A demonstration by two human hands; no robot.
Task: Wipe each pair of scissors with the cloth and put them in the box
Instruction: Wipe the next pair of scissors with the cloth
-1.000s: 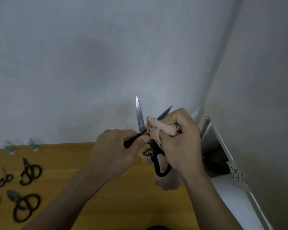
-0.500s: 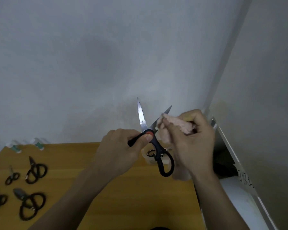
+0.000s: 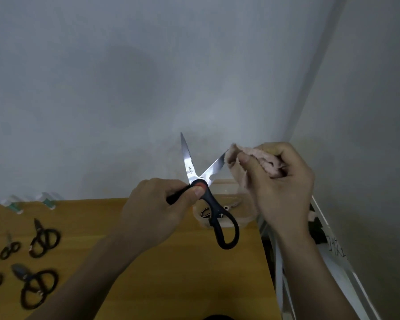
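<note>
Above the bench (image 3: pixel 171 285), the left hand (image 3: pixel 155 211) clamped black-handled kitchen scissors (image 3: pixel 208 195), blades spread; the right hand (image 3: pixel 280 185) pinched a pink cloth (image 3: pixel 261 158) on the 2 o'clock blade tip. Wiping seemed underway; next, the box (image 3: pixel 247 218) behind.

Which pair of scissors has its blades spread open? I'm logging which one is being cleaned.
The large black-handled scissors held up in the left hand; the pairs lying on the table look closed.
</note>
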